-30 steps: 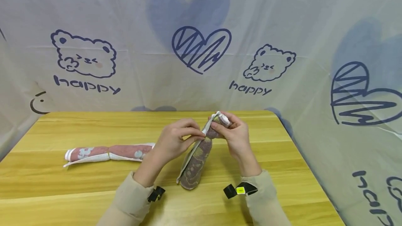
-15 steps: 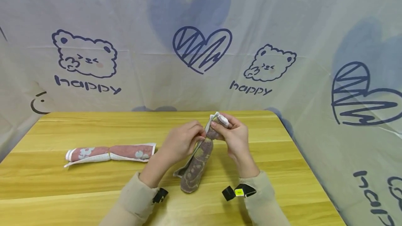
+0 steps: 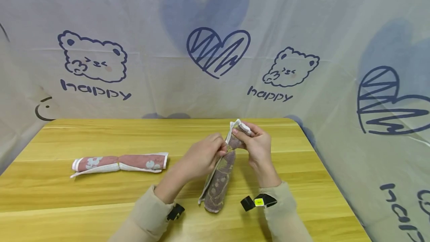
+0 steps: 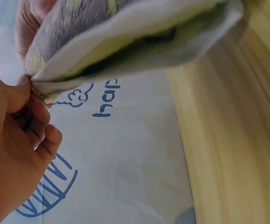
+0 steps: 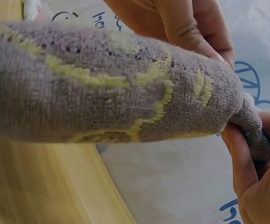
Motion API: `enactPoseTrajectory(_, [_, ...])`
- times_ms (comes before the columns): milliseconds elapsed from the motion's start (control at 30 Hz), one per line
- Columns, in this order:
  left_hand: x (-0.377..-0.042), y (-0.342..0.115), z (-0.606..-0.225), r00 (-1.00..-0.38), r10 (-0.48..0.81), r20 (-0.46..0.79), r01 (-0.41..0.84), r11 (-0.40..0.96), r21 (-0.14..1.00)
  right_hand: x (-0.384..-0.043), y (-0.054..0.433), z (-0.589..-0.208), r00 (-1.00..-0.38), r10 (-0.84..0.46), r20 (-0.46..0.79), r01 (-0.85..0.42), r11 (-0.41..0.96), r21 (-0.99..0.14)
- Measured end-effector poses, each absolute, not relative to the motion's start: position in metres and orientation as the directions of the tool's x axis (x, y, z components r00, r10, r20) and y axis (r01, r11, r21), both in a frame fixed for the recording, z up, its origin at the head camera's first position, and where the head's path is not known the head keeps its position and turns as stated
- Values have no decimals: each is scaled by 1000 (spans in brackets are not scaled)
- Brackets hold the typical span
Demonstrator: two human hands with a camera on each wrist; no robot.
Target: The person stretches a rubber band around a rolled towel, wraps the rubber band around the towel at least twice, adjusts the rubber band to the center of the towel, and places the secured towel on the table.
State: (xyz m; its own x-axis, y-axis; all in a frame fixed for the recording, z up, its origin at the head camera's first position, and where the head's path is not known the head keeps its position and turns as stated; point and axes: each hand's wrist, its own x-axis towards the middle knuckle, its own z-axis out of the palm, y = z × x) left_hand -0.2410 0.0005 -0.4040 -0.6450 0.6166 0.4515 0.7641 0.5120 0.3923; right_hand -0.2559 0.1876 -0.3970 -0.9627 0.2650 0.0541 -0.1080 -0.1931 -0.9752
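A rolled-up towel (image 3: pixel 220 182), purple-grey with a yellow pattern and a pale edge, is held at a slant over the table. Its narrow waist (image 3: pixel 230 148) is drawn in, with a yellowish line across it. My right hand (image 3: pixel 258 145) grips the short far part, thumb on top. At the waist, my left hand (image 3: pixel 205 156) pinches with curled fingers; in the left wrist view its thumb and finger (image 4: pixel 20 95) close on the gathered cloth. The right wrist view has the towel's long part (image 5: pixel 116 93) stretching across, its narrow part beside my right hand (image 5: pixel 265 191).
A second rolled towel (image 3: pixel 137 160), pink with pale flowers, lies on the left of the wooden table (image 3: pixel 67 193), cinched at its middle by a thin yellowish band (image 3: pixel 118 161). A printed cloth backdrop (image 3: pixel 161 85) hangs behind the table and along its right side.
Both hands and the purple-grey towel have shifted slightly right, and the towel's lower end has dropped nearer me. My left fingers have curled in more at the waist. The pink towel lies still.
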Motion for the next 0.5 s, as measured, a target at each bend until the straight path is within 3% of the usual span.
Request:
enactPoseTrajectory(267, [-242, -3, -404, -663, 604, 442, 747, 502, 436, -259, 186, -399, -967, 241, 78, -132, -215, -968])
enactPoseTrajectory(367, [-245, -12, -403, -671, 588, 451, 735, 451, 506, -258, 185, -401, -984, 145, 105, -141, -262, -955])
enactPoseTrajectory(500, [-249, -24, -399, -672, 568, 476, 703, 286, 651, -255, 189, -403, -977, -56, 207, -177, -335, -926])
